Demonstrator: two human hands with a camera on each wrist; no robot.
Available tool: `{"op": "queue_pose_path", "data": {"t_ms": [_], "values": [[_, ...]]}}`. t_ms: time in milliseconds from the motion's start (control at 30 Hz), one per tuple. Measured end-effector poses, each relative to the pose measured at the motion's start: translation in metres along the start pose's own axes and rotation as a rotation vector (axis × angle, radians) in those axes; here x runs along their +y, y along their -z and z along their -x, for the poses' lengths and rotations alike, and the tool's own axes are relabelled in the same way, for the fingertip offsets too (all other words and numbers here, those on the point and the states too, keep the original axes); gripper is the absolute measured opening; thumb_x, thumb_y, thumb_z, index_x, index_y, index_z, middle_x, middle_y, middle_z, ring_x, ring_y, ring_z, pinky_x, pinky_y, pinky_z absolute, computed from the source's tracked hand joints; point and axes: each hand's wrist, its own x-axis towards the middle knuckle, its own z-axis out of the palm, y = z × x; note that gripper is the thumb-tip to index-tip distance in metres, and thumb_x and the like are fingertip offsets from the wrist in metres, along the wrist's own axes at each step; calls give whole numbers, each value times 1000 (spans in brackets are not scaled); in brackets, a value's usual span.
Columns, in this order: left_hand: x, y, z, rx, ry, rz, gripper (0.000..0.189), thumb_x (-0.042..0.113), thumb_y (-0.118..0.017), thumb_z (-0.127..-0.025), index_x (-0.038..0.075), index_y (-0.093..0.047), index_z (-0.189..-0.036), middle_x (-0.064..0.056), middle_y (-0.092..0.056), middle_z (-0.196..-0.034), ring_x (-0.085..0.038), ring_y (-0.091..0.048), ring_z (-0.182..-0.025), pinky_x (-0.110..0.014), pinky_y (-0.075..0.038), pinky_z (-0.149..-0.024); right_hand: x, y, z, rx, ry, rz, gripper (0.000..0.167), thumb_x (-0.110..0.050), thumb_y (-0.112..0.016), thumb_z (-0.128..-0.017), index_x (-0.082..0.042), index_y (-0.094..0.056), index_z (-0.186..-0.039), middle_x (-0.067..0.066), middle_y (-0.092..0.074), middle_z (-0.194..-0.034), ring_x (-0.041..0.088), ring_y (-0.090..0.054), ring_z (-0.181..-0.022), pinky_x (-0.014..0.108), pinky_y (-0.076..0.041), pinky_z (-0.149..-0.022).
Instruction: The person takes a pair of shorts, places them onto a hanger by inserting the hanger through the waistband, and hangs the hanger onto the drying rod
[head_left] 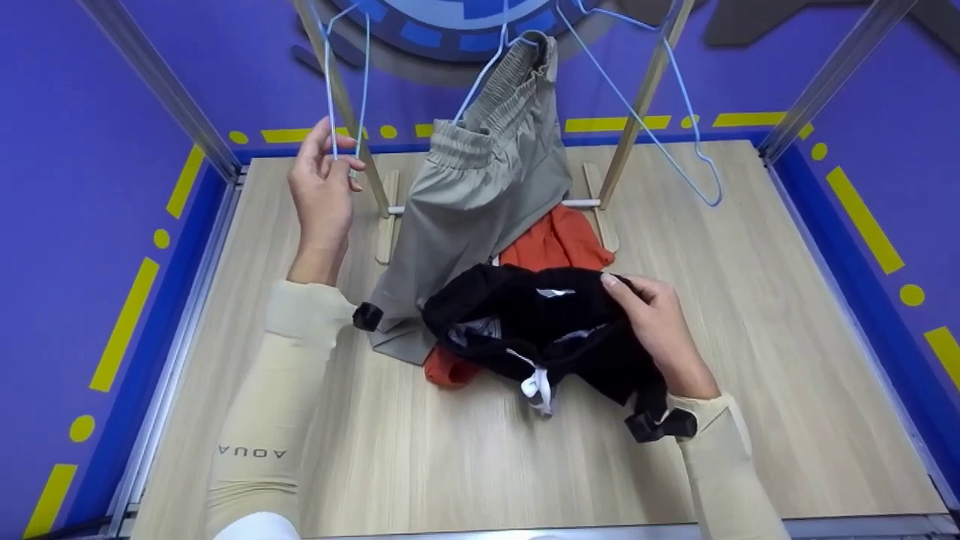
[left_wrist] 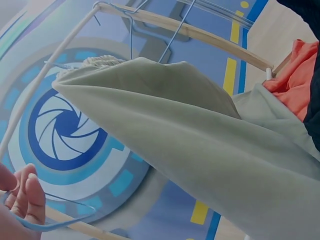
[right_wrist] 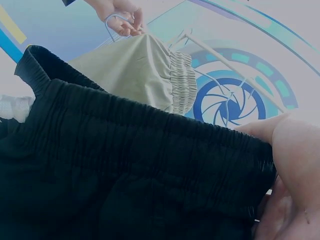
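Note:
At the left, my left hand (head_left: pixel 322 184) holds the lower end of a light blue wire hanger (head_left: pixel 367 75), its fingers curled about the wire; the same hanger (left_wrist: pixel 65 222) shows in the left wrist view. My right hand (head_left: pixel 664 330) pinches the gathered waistband of black drawstring pants (head_left: pixel 600 281), thumb on top, other fingers partly hidden. Their waist gapes upward, and a white drawstring (head_left: pixel 536 384) hangs at the front. Between my hands, grey-green elastic-waist pants (head_left: pixel 480 195) hang from another blue hanger (head_left: pixel 484 75), and their lower part lies on the table.
An orange garment (head_left: pixel 555 240) lies under the grey and black pants. A wooden rack (head_left: pixel 641 105) with a white lower bar stands at the back of the wood-grain table (head_left: pixel 750 337). Another blue hanger (head_left: pixel 679 161) hangs at its right. Blue-purple panels (head_left: pixel 862 97) enclose the table.

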Motion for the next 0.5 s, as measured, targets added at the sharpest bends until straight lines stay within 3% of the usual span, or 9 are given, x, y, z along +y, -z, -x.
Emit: {"op": "queue_pose_path", "data": {"t_ms": [100, 233, 400, 500], "values": [[4, -4, 4, 10, -45, 29, 48, -8, -42, -94, 8, -47, -140, -4, -58, -103, -14, -57, -77, -20, -43, -57, 1, 2, 0, 2, 0, 9, 32, -26, -63, -94, 5, -72, -95, -14, -69, -77, 4, -61, -76, 19, -48, -74], [12, -7, 12, 26, -174, 73, 46, -12, -41, -91, 6, -51, -131, -6, -58, -96, -17, -56, -72, -22, -42, -54, 2, 3, 0, 2, 16, -2, 31, -24, -63, -94, 6, -71, -91, -12, -68, -75, 5, -60, -74, 20, -48, -72], [14, -6, 20, 43, -354, 156, 47, -17, -37, -84, 5, -43, -125, -6, -50, -84, -20, -47, -60, -24, -41, -49, 3, 3, 0, -6, 16, -9, 32, -25, -63, -94, 6, -71, -90, -11, -68, -74, 5, -60, -74, 21, -48, -72], [9, -1, 23, 54, -415, 101, 50, -16, -35, -84, 4, -41, -130, -3, -45, -81, -16, -42, -60, -23, -40, -50, 4, 5, 0, -12, 3, 1, 32, -27, -62, -94, 4, -72, -95, -13, -69, -78, 5, -61, -77, 20, -49, -75]]}}
